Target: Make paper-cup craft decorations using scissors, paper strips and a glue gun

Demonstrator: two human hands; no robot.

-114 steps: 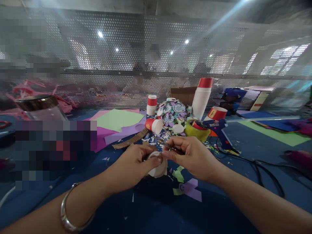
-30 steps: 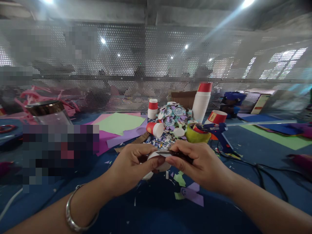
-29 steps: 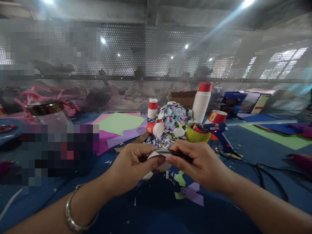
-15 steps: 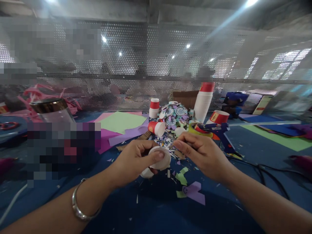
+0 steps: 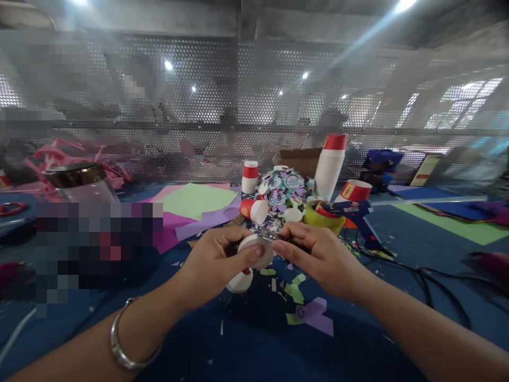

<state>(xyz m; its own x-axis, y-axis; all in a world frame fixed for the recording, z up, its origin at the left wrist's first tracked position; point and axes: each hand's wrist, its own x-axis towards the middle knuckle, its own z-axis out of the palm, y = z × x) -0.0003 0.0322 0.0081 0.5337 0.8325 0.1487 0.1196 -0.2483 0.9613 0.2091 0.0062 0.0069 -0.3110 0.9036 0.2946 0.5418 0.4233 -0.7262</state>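
Observation:
My left hand [image 5: 222, 261] pinches a round white paper cup bottom [image 5: 255, 244], thumb on its face and fingers behind. Closed around small scissors, my right hand [image 5: 314, 254] holds them by handles mostly hidden in the fingers. The metal blades of the scissors [image 5: 267, 238] point left and meet the disc's upper edge. A second white disc [image 5: 240, 281] lies on the blue table just below my left hand. Green paper scraps [image 5: 294, 292] and a purple paper piece with a smiley face [image 5: 317, 315] lie below my right hand.
Ahead is a pile of decorated discs [image 5: 284, 185] among paper clippings. A tall cup stack [image 5: 330, 167], a tipped red-and-white cup [image 5: 254, 210], a yellow-green bowl [image 5: 325, 218] and a blue glue gun [image 5: 360, 220] with its cord stand around it. Coloured sheets [image 5: 194, 200] lie left.
Half a second ago the right hand was apart from the disc; now the scissors are back at its upper edge. The left hand has kept its hold and turned the disc.

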